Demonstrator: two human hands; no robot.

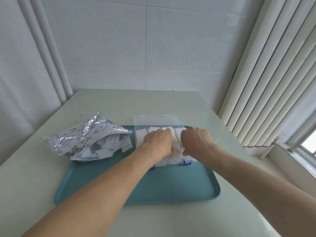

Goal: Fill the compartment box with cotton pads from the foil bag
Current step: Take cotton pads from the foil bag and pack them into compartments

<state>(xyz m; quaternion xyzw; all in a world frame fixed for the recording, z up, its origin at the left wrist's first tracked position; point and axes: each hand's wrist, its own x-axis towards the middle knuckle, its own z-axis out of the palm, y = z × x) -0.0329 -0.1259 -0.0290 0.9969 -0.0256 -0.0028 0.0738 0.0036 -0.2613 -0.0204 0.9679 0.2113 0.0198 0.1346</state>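
Observation:
A clear plastic compartment box (142, 123) with its lid raised at the back and blue latches at the front sits on a teal tray (171, 185). White cotton pads (141, 137) fill it to the rim. My left hand (158, 142) and my right hand (195, 140) are side by side over the box, fingers curled down into the pads, with the fingertips hidden. An opened silver foil bag (82, 135) lies at the tray's back left corner, and more white pads (109, 147) spill from its mouth.
The tray sits on a pale table (102, 103) that meets a white wall at the back. Vertical blinds (266, 82) and a window sill stand to the right. Two white pipes run down the left wall.

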